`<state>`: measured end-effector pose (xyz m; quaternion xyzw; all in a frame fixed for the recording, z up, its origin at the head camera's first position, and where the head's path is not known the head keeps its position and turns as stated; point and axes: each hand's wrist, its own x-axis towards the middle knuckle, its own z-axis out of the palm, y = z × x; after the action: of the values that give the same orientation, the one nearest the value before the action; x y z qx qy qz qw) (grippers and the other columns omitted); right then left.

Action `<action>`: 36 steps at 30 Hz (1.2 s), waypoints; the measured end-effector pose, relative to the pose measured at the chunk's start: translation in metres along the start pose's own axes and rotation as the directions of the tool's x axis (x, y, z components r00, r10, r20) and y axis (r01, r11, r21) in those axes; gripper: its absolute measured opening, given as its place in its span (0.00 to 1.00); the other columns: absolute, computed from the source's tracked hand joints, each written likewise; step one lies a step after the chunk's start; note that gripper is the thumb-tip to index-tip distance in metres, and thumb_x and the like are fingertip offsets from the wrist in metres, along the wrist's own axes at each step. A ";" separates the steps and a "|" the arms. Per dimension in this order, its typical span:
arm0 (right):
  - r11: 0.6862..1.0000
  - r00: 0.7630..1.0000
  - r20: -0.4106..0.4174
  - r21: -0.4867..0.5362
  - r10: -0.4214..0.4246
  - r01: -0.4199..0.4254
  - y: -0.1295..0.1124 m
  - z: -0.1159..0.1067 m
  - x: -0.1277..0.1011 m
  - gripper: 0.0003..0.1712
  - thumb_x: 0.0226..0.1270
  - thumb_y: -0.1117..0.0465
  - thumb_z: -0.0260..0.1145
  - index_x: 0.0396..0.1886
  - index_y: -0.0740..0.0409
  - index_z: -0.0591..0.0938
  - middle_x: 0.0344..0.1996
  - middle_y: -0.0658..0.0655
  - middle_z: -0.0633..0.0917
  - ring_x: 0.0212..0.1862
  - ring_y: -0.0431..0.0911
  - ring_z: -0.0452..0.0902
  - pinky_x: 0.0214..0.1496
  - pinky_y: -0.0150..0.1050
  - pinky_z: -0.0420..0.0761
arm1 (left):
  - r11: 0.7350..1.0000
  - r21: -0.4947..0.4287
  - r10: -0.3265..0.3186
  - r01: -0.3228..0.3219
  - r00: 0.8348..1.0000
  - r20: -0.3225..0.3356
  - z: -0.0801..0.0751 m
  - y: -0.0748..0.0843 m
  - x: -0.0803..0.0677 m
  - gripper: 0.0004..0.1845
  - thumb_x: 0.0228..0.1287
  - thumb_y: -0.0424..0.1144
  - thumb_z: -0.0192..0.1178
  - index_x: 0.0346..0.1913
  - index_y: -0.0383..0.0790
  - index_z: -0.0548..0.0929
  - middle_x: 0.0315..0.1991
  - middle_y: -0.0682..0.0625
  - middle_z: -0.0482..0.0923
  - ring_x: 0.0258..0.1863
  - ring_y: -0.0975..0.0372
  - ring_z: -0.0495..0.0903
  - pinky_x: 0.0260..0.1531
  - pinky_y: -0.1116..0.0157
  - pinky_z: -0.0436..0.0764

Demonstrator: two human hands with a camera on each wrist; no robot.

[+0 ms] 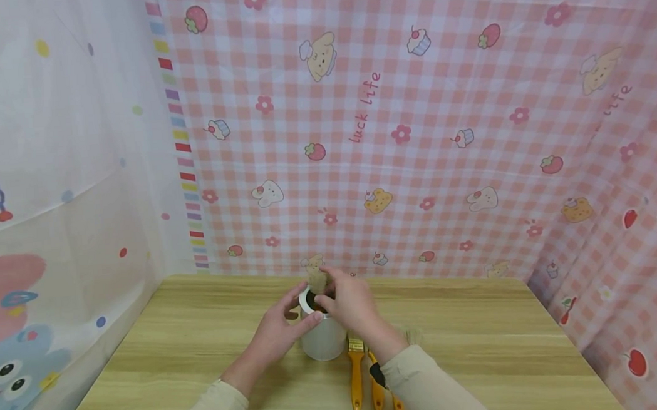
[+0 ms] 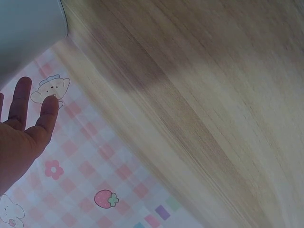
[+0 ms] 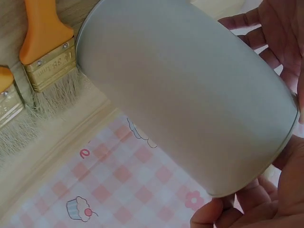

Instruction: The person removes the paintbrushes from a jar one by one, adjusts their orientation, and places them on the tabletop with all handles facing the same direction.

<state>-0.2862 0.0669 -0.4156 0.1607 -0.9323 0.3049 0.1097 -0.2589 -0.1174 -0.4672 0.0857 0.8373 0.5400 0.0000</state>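
A pale grey can (image 1: 322, 338) with a white rim stands upright on the table. My left hand (image 1: 280, 330) is at its left side, thumb by the near rim and fingers spread; the left wrist view shows those fingers (image 2: 46, 121) apart. Over the mouth, my right hand (image 1: 352, 301) pinches a paintbrush (image 1: 317, 282), tan bristles up and its lower part inside the can. In the right wrist view, the curled fingers of my right hand (image 3: 259, 209) are at the can's rim, and the brush is hidden there.
Several orange-handled paintbrushes (image 1: 355, 382) lie on the wooden table (image 1: 472, 340) just right of the can, partly under my right forearm. One has a black band (image 1: 377, 374). A pink checked cloth (image 1: 433, 161) hangs behind the table.
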 end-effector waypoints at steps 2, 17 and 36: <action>0.998 1.000 -0.011 -0.062 0.010 -0.011 -0.003 0.002 0.002 0.37 0.68 0.54 0.79 0.75 0.50 0.78 0.36 0.51 0.92 0.40 0.46 0.86 0.56 0.50 0.85 | 1.000 -0.003 0.001 -0.001 1.000 -0.001 0.000 0.000 0.000 0.43 0.69 0.61 0.71 0.83 0.62 0.66 0.74 0.42 0.77 0.65 0.44 0.79 0.61 0.41 0.81; 0.999 0.999 -0.037 -0.018 0.028 -0.029 -0.005 -0.001 0.000 0.40 0.70 0.55 0.78 0.79 0.45 0.74 0.34 0.50 0.90 0.30 0.40 0.80 0.32 0.36 0.80 | 1.000 0.006 0.001 -0.001 1.000 -0.004 0.001 -0.001 0.001 0.43 0.68 0.62 0.71 0.83 0.62 0.66 0.74 0.42 0.77 0.65 0.45 0.80 0.62 0.41 0.81; 0.981 0.998 -0.058 0.191 -0.020 0.031 -0.010 -0.022 -0.002 0.36 0.72 0.59 0.75 0.78 0.49 0.75 0.42 0.60 0.93 0.44 0.52 0.92 0.45 0.46 0.92 | 1.000 0.006 0.005 -0.005 1.000 -0.005 0.002 -0.001 0.002 0.43 0.68 0.62 0.71 0.82 0.62 0.66 0.74 0.42 0.77 0.65 0.45 0.80 0.64 0.41 0.81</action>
<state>-0.2782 0.0734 -0.3935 0.1739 -0.8929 0.3964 0.1237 -0.2610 -0.1161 -0.4690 0.0864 0.8386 0.5378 -0.0037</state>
